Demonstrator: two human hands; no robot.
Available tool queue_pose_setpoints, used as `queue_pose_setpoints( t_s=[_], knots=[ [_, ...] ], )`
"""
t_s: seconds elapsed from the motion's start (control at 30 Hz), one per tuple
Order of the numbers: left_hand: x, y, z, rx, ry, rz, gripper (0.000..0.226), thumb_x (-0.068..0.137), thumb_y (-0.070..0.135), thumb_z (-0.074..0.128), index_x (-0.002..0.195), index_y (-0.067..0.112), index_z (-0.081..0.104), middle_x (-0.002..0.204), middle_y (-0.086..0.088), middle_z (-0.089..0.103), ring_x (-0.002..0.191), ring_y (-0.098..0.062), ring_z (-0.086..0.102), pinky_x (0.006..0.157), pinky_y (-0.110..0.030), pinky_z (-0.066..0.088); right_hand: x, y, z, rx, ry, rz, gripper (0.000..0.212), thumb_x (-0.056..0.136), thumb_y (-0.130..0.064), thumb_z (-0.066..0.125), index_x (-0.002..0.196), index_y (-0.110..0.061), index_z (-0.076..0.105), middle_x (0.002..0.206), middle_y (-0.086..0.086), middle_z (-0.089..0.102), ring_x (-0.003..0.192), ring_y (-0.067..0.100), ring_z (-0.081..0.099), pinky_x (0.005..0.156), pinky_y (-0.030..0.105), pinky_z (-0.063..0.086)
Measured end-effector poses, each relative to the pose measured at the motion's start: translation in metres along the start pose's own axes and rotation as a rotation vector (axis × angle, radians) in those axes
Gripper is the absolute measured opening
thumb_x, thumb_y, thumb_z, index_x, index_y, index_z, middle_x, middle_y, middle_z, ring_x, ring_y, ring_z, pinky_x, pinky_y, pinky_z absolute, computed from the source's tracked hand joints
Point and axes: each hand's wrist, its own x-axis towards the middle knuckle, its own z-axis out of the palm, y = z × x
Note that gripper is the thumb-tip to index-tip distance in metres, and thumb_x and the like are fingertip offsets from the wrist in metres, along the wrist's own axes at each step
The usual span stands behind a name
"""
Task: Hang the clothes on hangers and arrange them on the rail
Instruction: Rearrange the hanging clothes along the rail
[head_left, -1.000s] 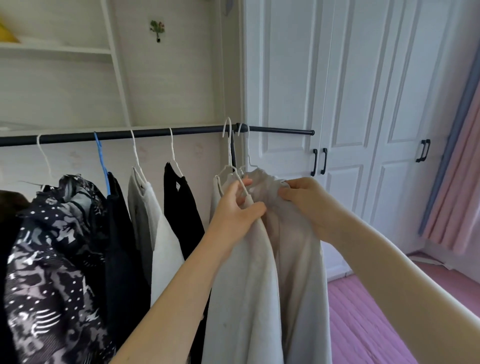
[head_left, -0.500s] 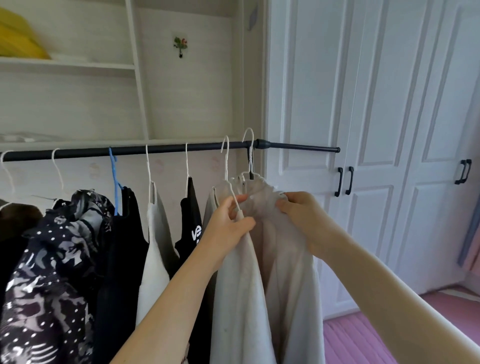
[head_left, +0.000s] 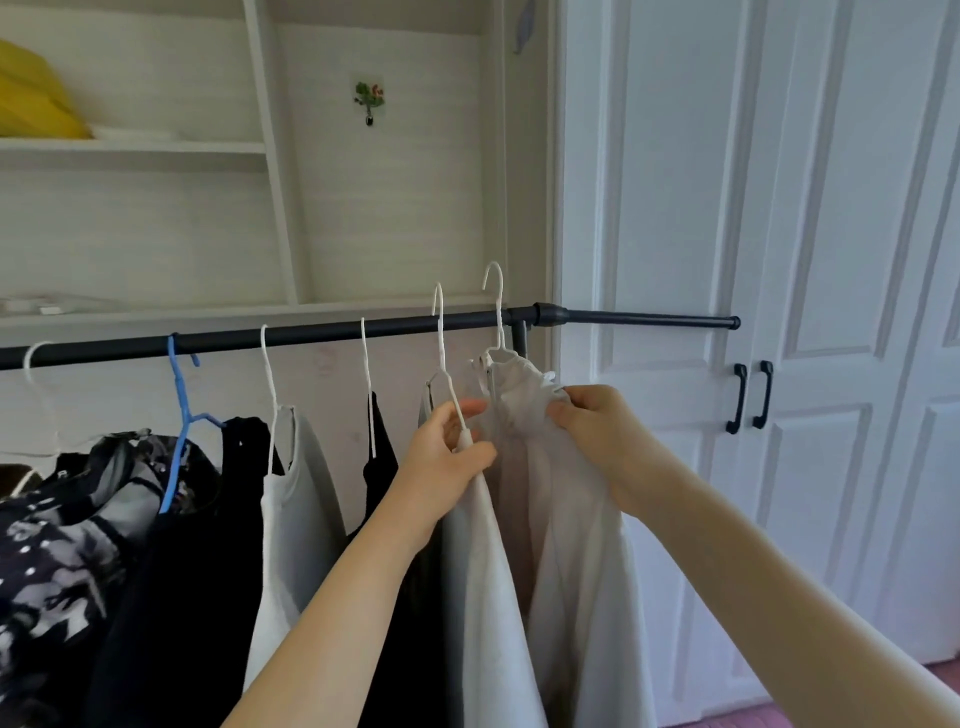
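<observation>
Both hands are grasping a cream garment (head_left: 561, 499) hanging lengthwise down from the black rail (head_left: 311, 335): left hand (head_left: 447, 462) pinching its shoulder, right hand (head_left: 597, 431) gripping its ruffled collar.

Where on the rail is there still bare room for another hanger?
Free: the thin rail end past the black joint, in front of the white doors. A smaller gap lies between the blue hanger and the next white hook. Crowded: near the joint, where both hands grip pale garments.
</observation>
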Motion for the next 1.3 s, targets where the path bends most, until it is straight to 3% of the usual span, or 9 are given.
queue_pose_setpoints(
  t_s=[0.1,0.37,0.43,0.57,0.73,0.93,1.1,1.17,1.3],
  knots=[
    [0.014,-0.006,0.000,0.027,0.000,-0.004,0.049,0.086,0.004,0.056,0.127,0.030,0.053,0.125,0.011,0.054,0.112,-0.004,0.053,0.086,-0.022,0.047,0.016,0.007,0.002,-0.008,-0.007,0.001,0.027,0.094,-0.003,0.041,0.067,-0.008,0.041,0.057,0.004,0.024,0.049,0.013,0.021,0.042,0.022,0.016],
    [0.033,-0.026,0.005,0.045,0.011,-0.042,0.048,0.087,0.005,0.058,0.127,0.031,0.050,0.118,0.013,0.054,0.108,-0.002,0.054,0.079,-0.014,0.045,0.043,0.035,0.008,-0.045,-0.028,0.030,0.029,0.094,-0.005,0.040,0.066,-0.008,0.038,0.054,0.001,0.022,0.046,0.012,0.019,0.041,0.020,0.015],
    [0.034,-0.031,0.006,0.049,0.008,-0.059,0.048,0.087,0.006,0.059,0.128,0.030,0.050,0.113,0.010,0.056,0.102,-0.001,0.057,0.079,-0.015,0.046,0.046,0.041,0.008,-0.055,-0.032,0.052,0.034,0.095,-0.006,0.039,0.062,-0.010,0.032,0.055,0.001,0.021,0.047,0.012,0.018,0.042,0.022,0.014],
    [0.036,-0.038,0.011,0.062,-0.007,-0.095,0.048,0.087,0.009,0.058,0.129,0.030,0.049,0.121,0.005,0.055,0.109,-0.006,0.055,0.079,-0.017,0.045,0.044,0.052,0.009,-0.071,-0.027,0.093,0.041,0.095,-0.006,0.039,0.058,-0.018,0.025,0.054,-0.001,0.019,0.046,0.012,0.016,0.043,0.023,0.012],
    [0.037,-0.041,0.018,0.058,0.012,-0.091,0.047,0.087,0.010,0.057,0.127,0.033,0.049,0.127,0.009,0.050,0.113,-0.010,0.054,0.086,-0.025,0.043,0.041,0.061,0.004,-0.063,-0.034,0.134,0.038,0.095,-0.007,0.039,0.060,-0.016,0.028,0.054,-0.001,0.020,0.048,0.013,0.018,0.046,0.026,0.013],
    [0.036,-0.042,0.018,0.053,0.038,-0.099,0.045,0.087,0.007,0.056,0.123,0.034,0.050,0.120,0.013,0.051,0.106,0.002,0.055,0.074,-0.017,0.042,0.040,0.065,-0.004,-0.060,-0.070,0.133,0.023,0.094,-0.006,0.039,0.071,-0.007,0.041,0.057,0.002,0.022,0.051,0.014,0.020,0.046,0.026,0.015],
    [0.036,-0.039,0.012,0.095,0.013,-0.119,0.049,0.091,0.010,0.052,0.136,0.027,0.043,0.132,0.014,0.046,0.112,0.000,0.051,0.075,-0.012,0.036,0.039,0.069,-0.003,-0.054,-0.103,0.165,0.022,0.094,-0.010,0.043,0.073,-0.008,0.043,0.062,0.005,0.028,0.056,0.016,0.026,0.051,0.028,0.020],
    [0.034,-0.038,0.011,0.108,0.023,-0.120,0.049,0.093,0.011,0.050,0.138,0.026,0.041,0.133,0.016,0.045,0.104,0.006,0.048,0.074,-0.010,0.032,0.037,0.070,-0.001,-0.075,-0.115,0.156,0.023,0.094,-0.013,0.044,0.073,-0.004,0.046,0.064,0.007,0.032,0.059,0.018,0.031,0.052,0.028,0.023],
    [0.028,-0.041,0.013,0.099,0.046,-0.146,0.050,0.095,0.013,0.051,0.142,0.023,0.037,0.134,0.013,0.047,0.112,-0.004,0.047,0.084,-0.017,0.034,0.030,0.064,0.004,-0.104,-0.116,0.147,0.019,0.094,-0.017,0.047,0.077,-0.011,0.050,0.063,0.005,0.033,0.059,0.018,0.033,0.052,0.027,0.025]
  ],
)
